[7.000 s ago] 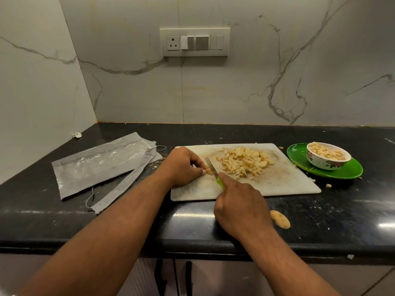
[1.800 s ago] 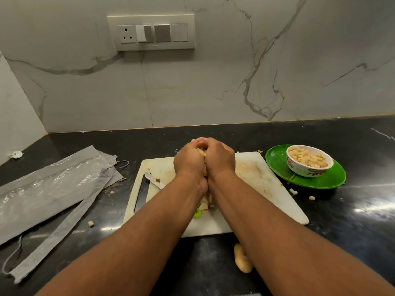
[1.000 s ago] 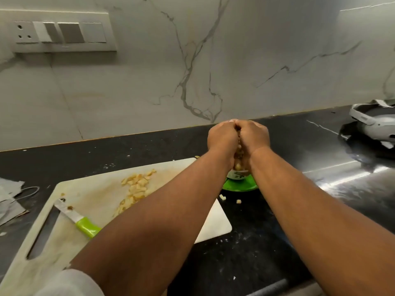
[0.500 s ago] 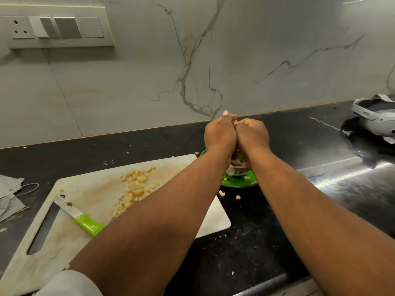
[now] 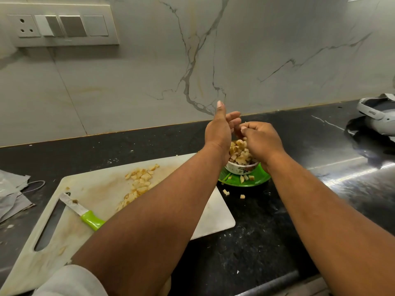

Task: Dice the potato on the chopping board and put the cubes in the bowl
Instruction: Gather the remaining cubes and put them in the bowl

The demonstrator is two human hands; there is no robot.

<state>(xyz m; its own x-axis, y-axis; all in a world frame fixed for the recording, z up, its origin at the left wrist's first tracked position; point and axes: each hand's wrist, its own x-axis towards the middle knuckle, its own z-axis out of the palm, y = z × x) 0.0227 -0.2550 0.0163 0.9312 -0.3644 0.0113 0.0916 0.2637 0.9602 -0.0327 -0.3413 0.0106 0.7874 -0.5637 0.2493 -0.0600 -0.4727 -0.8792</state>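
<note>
From where I stand, both wrists cover most of the bowl [image 5: 239, 167], so only a slice of its rim and the heaped cubes [image 5: 239, 151] show, and the left forearm hides the middle of the chopping board [image 5: 89, 189]. The right hand [image 5: 259, 142] curls over the bowl, but whether it holds any cubes I cannot tell. The grey bag [image 5: 10, 195] and white headset [image 5: 378, 114] are cut off by the edges.

Both hands crowd space above small floral bowl [image 5: 241, 167] on green plate [image 5: 245, 180], centre frame. Green-handled knife [image 5: 82, 211] blocks lower-left white chopping board [image 5: 213, 218]. Bare black countertop [image 5: 267, 236] lower centre-right passable.
</note>
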